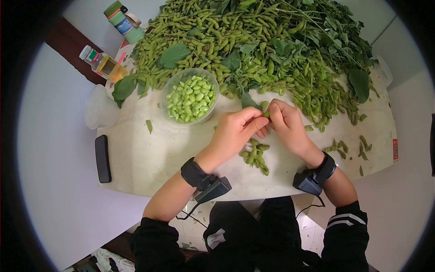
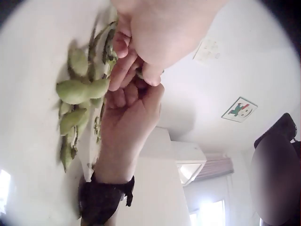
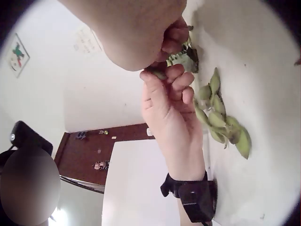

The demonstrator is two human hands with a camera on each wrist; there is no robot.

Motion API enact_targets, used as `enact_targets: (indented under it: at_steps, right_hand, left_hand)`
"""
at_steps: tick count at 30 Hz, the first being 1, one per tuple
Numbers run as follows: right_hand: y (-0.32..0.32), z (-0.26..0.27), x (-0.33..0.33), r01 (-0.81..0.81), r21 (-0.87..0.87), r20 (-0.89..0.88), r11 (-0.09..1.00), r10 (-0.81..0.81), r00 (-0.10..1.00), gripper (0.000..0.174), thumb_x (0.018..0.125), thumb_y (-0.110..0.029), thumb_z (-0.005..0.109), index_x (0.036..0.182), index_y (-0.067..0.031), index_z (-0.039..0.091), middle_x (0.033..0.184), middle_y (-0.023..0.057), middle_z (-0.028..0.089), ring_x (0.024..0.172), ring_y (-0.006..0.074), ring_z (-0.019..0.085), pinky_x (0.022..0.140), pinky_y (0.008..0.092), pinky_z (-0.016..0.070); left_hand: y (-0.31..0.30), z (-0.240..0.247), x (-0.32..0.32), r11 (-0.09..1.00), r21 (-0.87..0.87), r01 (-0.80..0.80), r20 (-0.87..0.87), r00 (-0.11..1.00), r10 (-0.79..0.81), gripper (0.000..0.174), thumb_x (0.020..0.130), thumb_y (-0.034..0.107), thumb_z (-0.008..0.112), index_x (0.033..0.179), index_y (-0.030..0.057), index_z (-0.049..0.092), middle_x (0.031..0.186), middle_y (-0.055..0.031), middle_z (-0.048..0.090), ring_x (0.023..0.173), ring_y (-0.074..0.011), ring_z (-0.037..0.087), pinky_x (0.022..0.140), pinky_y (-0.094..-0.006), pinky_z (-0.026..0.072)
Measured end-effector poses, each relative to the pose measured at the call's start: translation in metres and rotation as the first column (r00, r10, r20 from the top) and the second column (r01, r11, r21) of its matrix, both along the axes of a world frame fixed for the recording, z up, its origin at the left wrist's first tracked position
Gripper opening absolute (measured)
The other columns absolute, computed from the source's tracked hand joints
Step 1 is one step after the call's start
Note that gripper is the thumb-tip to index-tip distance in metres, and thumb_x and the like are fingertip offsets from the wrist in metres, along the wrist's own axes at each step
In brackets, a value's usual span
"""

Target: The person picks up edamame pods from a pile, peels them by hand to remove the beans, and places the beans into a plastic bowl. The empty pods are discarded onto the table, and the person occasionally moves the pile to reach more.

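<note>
Over the middle of the table, my left hand [image 1: 236, 132] and right hand [image 1: 288, 128] meet at the fingertips. Between them they pinch a green soybean pod [image 1: 266, 114], mostly covered by fingers. In the right wrist view a bit of the pod [image 3: 157, 73] shows at the left thumb. A small cluster of soybean pods [image 1: 255, 156] lies on the table just below the hands. Left of the hands stands a clear round tub [image 1: 165, 106] with many shelled green beans [image 1: 191, 99] in it.
A large heap of pods [image 1: 199, 36] and leafy stems covers the back of the table [image 1: 136, 154]. At the left are a phone-like black object [image 1: 103, 158], a plastic container [image 1: 100, 108], a bottle of yellowish liquid [image 1: 108, 67] and a green bottle [image 1: 124, 25]. Loose pods [image 1: 339, 148] lie at right.
</note>
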State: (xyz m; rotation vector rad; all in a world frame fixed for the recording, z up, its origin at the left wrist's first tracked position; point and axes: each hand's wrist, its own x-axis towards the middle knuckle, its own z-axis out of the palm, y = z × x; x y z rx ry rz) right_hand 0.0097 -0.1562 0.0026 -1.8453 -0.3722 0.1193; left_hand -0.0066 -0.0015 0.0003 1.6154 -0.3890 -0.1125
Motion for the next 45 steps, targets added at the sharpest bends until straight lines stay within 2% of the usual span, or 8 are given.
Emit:
enact_targets:
  at_steps: [4, 6, 10, 15, 21, 25, 30, 45]
  right_hand:
    - [0.000, 0.002, 0.000, 0.005, -0.014, -0.011, 1.000, -0.005, 1.000, 0.025, 0.090, -0.016, 0.038, 0.072, 0.0004, 0.044, 0.057, 0.0038, 0.042, 0.054, 0.0106, 0.038, 0.050, 0.0272, 0.0351]
    - [0.001, 0.003, -0.002, 0.005, -0.006, -0.008, 1.000, -0.005, 1.000, 0.025, 0.089, -0.016, 0.038, 0.071, 0.0006, 0.044, 0.057, 0.0038, 0.041, 0.054, 0.0103, 0.038, 0.050, 0.0271, 0.0351]
    - [0.002, 0.004, -0.003, 0.006, 0.009, -0.007, 1.000, -0.006, 1.000, 0.026, 0.089, -0.015, 0.037, 0.070, 0.0006, 0.044, 0.057, 0.0026, 0.041, 0.054, 0.0099, 0.038, 0.050, 0.0260, 0.0347]
    - [-0.004, 0.012, -0.002, -0.074, 0.210, -0.115, 0.975, 0.100, 0.988, 0.022, 0.087, -0.014, 0.037, 0.069, -0.0013, 0.044, 0.059, 0.0000, 0.043, 0.053, 0.0075, 0.038, 0.048, 0.0225, 0.0317]
    - [-0.007, 0.011, 0.002, -0.151, 0.151, -0.034, 0.977, 0.158, 0.987, 0.023, 0.086, -0.016, 0.039, 0.069, -0.0022, 0.045, 0.056, -0.0006, 0.042, 0.051, 0.0067, 0.037, 0.047, 0.0225, 0.0305]
    - [-0.009, 0.014, 0.003, -0.175, 0.102, -0.060, 0.979, 0.182, 0.982, 0.025, 0.087, -0.017, 0.039, 0.068, -0.0023, 0.046, 0.054, -0.0011, 0.041, 0.051, 0.0062, 0.036, 0.047, 0.0221, 0.0302]
    - [-0.007, 0.015, 0.002, -0.151, 0.139, -0.151, 0.979, 0.172, 0.973, 0.027, 0.089, -0.017, 0.037, 0.068, -0.0023, 0.047, 0.055, -0.0017, 0.042, 0.051, 0.0056, 0.036, 0.046, 0.0212, 0.0301]
    - [-0.008, 0.012, 0.003, -0.147, 0.235, -0.198, 0.961, 0.195, 0.961, 0.025, 0.086, -0.015, 0.038, 0.066, -0.0031, 0.047, 0.060, 0.0000, 0.047, 0.052, 0.0054, 0.039, 0.046, 0.0198, 0.0317]
  left_hand:
    - [-0.002, 0.001, -0.001, 1.000, 0.006, -0.001, -0.003, 1.000, 0.001, 0.015, 0.084, 0.011, 0.054, 0.082, -0.0039, 0.054, 0.066, -0.0068, 0.060, 0.060, -0.0114, 0.061, 0.053, -0.0213, 0.0460]
    - [-0.002, 0.002, -0.002, 0.998, -0.064, -0.010, -0.079, 0.997, 0.005, 0.016, 0.084, 0.011, 0.053, 0.080, -0.0040, 0.054, 0.066, -0.0071, 0.060, 0.059, -0.0117, 0.061, 0.052, -0.0216, 0.0462]
    - [-0.001, 0.003, -0.003, 0.999, -0.041, 0.018, -0.056, 0.998, -0.020, 0.016, 0.085, 0.011, 0.052, 0.081, -0.0040, 0.054, 0.066, -0.0074, 0.060, 0.059, -0.0123, 0.061, 0.052, -0.0218, 0.0462]
    - [0.000, 0.001, -0.001, 0.998, -0.046, -0.041, 0.018, 0.999, 0.042, 0.014, 0.083, 0.011, 0.054, 0.086, -0.0032, 0.054, 0.067, -0.0063, 0.059, 0.059, -0.0095, 0.058, 0.052, -0.0206, 0.0441]
    - [0.002, 0.002, 0.001, 0.997, -0.066, -0.042, 0.018, 0.999, 0.044, 0.015, 0.082, 0.009, 0.057, 0.090, -0.0038, 0.053, 0.070, -0.0061, 0.059, 0.059, -0.0091, 0.057, 0.052, -0.0203, 0.0436]
    - [0.002, 0.002, 0.001, 0.998, -0.065, -0.028, 0.027, 0.999, 0.030, 0.016, 0.082, 0.009, 0.057, 0.090, -0.0045, 0.052, 0.073, -0.0068, 0.059, 0.061, -0.0097, 0.058, 0.053, -0.0208, 0.0450]
    - [0.002, 0.003, 0.000, 0.998, -0.049, 0.026, 0.011, 1.000, -0.026, 0.014, 0.083, 0.007, 0.054, 0.090, -0.0050, 0.052, 0.076, -0.0083, 0.060, 0.068, -0.0114, 0.061, 0.057, -0.0218, 0.0479]
    - [0.002, 0.010, -0.003, 0.999, 0.028, 0.035, -0.017, 0.999, -0.034, 0.012, 0.085, 0.008, 0.051, 0.085, -0.0042, 0.050, 0.073, -0.0092, 0.061, 0.067, -0.0150, 0.063, 0.055, -0.0223, 0.0475]
